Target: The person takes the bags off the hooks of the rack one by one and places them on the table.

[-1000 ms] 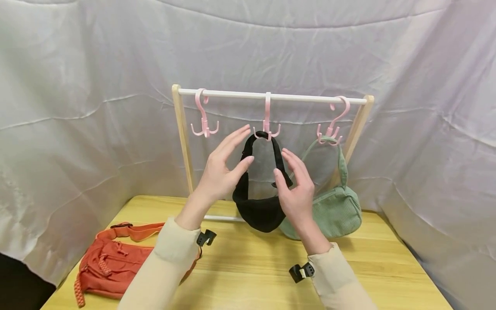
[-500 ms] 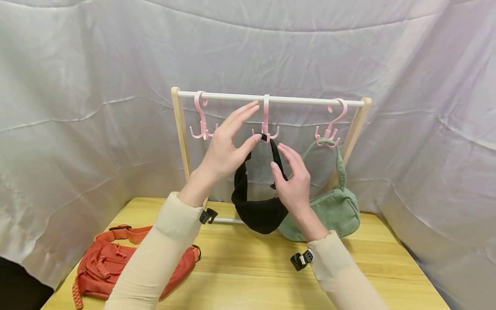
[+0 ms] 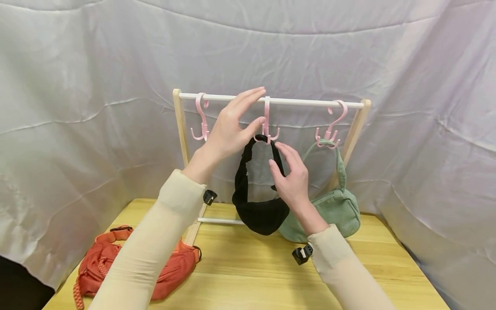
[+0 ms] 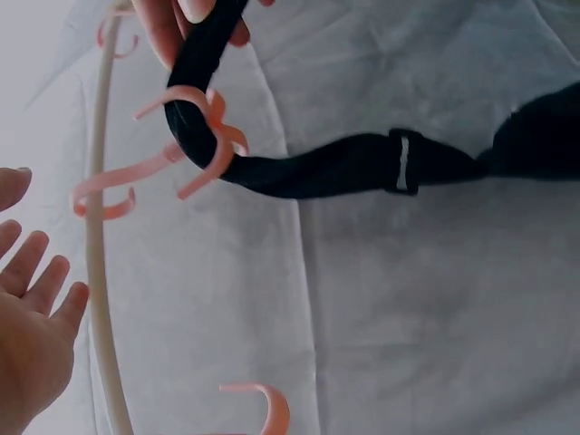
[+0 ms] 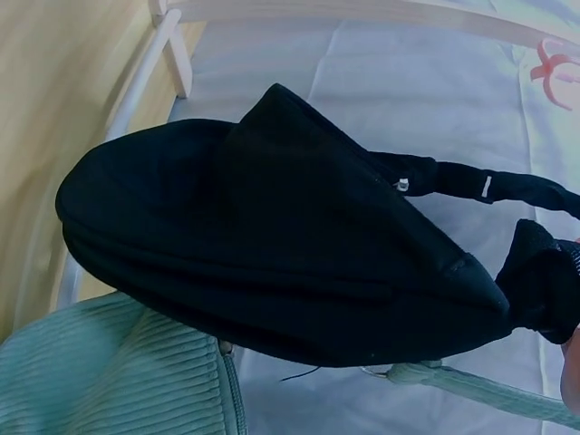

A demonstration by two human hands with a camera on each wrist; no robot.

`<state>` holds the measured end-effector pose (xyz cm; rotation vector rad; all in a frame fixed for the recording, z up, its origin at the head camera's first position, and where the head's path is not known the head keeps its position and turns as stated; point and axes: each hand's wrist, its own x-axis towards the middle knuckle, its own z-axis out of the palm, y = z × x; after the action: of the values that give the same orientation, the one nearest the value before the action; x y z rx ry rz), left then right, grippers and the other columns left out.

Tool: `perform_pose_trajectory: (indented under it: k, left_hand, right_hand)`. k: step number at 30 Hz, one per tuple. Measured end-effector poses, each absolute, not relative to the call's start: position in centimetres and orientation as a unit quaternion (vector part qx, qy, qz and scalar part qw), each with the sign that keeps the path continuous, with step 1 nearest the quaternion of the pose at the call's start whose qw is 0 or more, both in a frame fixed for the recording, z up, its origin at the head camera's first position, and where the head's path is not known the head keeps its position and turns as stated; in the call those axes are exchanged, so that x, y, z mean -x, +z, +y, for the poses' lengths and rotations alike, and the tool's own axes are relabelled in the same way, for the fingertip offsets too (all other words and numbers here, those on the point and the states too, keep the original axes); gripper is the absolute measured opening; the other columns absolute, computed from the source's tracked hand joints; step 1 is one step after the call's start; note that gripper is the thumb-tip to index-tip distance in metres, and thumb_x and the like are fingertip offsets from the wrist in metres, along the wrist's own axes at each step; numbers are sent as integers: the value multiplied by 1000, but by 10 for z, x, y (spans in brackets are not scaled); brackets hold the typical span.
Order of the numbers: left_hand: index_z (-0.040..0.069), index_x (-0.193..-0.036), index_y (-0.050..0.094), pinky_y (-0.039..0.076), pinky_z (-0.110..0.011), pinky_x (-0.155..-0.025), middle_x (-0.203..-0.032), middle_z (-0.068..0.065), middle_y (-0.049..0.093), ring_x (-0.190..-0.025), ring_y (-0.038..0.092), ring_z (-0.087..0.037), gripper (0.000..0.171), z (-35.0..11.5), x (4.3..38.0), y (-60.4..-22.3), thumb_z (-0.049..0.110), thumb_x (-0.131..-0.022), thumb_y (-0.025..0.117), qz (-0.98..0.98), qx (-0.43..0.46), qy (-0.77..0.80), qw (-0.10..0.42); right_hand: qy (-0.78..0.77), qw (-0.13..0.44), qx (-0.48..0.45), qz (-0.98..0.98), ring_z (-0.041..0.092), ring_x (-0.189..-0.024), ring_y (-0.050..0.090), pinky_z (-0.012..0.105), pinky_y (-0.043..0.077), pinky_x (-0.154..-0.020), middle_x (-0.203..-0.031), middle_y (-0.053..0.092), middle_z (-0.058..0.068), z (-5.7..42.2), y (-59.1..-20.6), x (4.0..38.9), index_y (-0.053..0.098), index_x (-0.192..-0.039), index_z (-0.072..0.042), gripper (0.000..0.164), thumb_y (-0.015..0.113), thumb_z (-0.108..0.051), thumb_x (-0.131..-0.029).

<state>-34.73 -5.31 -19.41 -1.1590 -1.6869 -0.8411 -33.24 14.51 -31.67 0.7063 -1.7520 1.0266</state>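
The black fabric crescent-shaped bag hung from the middle pink plastic hook, strap loop upright, below-right of the left hand, its fingers spread and empty, while the nearer right hand pinched the loop's right side.

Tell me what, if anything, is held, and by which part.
The right hand holds the black bag by its strap, below the middle pink hook; the left hand holds nothing.
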Motion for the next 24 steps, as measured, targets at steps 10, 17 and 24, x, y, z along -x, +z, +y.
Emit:
perform_pose_trajectory:
  k: [10,17,24]
  left_hand:
    - [3,-142,62,25,-38,-126,-144,-13,62,-139,52,-28,47,-52,368,-179,20,-100,72,-743,422,-218,471]
    - [19,-140,67,2,-55,-127,-140,5,67,-143,49,-19,42,-51,373,-178,36,-101,70,-772,364,-182,489]
    - [24,-132,74,4,-58,-123,-132,10,72,-139,52,-16,33,-48,377,-182,31,-100,73,-771,356,-236,471]
  right_hand:
    - [408,474,-287,-726,30,-126,62,44,50,-105,-135,66,14,146,-316,339,68,-134,-3,41,74,-8,-94]
    - [402,476,-286,-728,29,-126,62,43,49,-106,-135,67,14,142,-314,343,68,-135,-3,42,73,-8,-94]
    - [401,476,-287,-728,30,-124,63,44,50,-105,-133,68,15,141,-312,344,68,-135,-3,42,74,-8,-94]
